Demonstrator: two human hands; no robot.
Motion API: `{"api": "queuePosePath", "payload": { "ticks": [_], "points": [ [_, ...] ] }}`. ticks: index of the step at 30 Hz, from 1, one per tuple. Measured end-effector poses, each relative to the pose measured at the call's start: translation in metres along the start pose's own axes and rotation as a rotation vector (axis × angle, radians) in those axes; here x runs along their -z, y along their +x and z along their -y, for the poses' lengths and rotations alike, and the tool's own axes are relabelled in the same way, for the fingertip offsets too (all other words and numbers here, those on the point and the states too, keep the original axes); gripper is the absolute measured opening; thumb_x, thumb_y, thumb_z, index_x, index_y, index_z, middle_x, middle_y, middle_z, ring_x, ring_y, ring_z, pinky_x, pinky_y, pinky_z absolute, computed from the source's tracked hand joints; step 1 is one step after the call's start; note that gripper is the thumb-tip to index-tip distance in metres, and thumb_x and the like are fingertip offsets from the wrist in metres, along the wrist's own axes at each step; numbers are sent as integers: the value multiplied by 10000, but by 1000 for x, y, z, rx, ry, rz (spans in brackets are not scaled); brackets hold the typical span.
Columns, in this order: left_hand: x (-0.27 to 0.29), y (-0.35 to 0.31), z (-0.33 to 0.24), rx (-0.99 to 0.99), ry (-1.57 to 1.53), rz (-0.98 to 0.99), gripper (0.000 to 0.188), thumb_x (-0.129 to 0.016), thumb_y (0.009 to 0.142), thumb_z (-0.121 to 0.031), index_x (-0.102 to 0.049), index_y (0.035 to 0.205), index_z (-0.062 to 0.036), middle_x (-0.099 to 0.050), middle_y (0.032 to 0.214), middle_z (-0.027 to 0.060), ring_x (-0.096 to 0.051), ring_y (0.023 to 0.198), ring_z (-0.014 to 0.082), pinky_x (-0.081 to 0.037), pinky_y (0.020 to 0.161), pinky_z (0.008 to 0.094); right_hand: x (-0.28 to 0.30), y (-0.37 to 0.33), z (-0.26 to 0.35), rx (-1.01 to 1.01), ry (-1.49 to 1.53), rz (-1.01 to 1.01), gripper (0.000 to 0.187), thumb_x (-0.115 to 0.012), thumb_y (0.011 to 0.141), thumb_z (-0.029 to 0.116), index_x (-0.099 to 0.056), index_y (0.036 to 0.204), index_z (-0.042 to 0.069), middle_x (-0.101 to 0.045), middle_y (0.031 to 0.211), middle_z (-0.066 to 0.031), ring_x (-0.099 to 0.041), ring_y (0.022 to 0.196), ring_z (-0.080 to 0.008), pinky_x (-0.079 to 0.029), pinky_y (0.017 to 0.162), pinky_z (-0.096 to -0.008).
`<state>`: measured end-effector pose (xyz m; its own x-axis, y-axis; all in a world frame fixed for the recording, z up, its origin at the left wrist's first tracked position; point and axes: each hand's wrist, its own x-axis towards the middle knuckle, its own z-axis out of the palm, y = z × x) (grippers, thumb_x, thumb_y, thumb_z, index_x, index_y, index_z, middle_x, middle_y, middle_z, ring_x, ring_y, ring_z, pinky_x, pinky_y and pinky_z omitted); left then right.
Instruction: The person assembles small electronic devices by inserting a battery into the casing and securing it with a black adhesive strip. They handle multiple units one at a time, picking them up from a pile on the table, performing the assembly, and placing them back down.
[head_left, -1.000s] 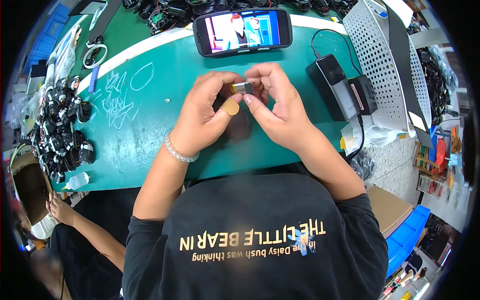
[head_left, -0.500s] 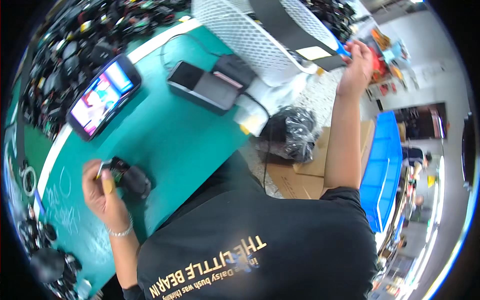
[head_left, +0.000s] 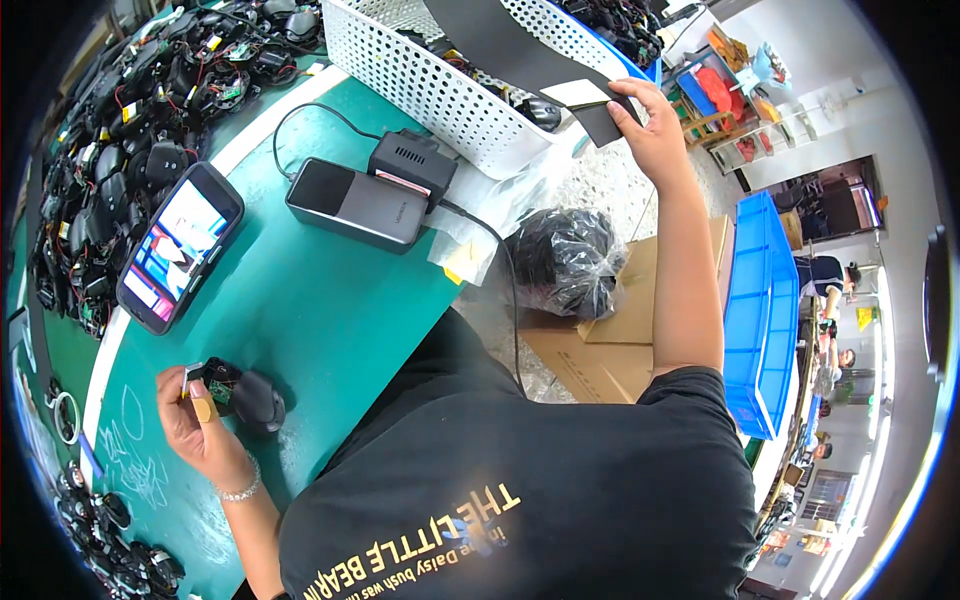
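While my left hand (head_left: 196, 425) grips a small black part with a green circuit board (head_left: 215, 381) at lower left, its fingers are closed around it, beside a rounded black plastic shell (head_left: 258, 400) on the teal table mat (head_left: 300, 300). My right hand (head_left: 655, 130), upper right, pinches a flat black sheet (head_left: 610, 118) over the white perforated plastic basket (head_left: 430, 85). Centre left: a black smartphone with a lit screen (head_left: 178, 246).

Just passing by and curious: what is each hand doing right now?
Left hand: closed on a small black part resting on the green table.
Right hand: raised, fingers pinching a black sheet over the white basket.
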<state>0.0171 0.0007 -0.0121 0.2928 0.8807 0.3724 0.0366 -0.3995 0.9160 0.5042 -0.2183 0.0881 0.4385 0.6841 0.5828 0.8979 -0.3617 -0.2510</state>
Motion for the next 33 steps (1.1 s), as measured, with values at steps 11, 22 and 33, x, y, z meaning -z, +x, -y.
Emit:
{"api": "queuePosePath", "payload": {
  "ticks": [11, 22, 33],
  "points": [
    [5, -2, 2, 4, -7, -19, 83, -521, 905, -51, -532, 966, 3, -500, 974, 82, -457, 843, 124, -394, 758, 244, 3, 15, 2, -190, 153, 132, 183, -722, 749, 104, -642, 884, 12, -629, 894, -53, -588, 871, -144, -442, 780, -262],
    [2, 1, -2, -10, 14, -1, 76, -520, 903, -50, -532, 954, 5, -503, 970, 80, -457, 854, 127, -383, 785, 243, 9, 16, -18, -25, 43, 117, 115, -639, 814, 133, -645, 886, 44, -628, 829, -29, -572, 791, -118, -425, 695, -263],
    [-6, 9, -6, -76, 77, -92, 92, -619, 804, -21, -545, 859, -35, -488, 835, 79, -484, 775, 187, -409, 707, 284, 21, 12, 1, 93, -239, 54, 127, -586, 838, 133, -594, 841, 6, -601, 846, -161, -579, 829, -331, -445, 746, -389]
  ]
}}
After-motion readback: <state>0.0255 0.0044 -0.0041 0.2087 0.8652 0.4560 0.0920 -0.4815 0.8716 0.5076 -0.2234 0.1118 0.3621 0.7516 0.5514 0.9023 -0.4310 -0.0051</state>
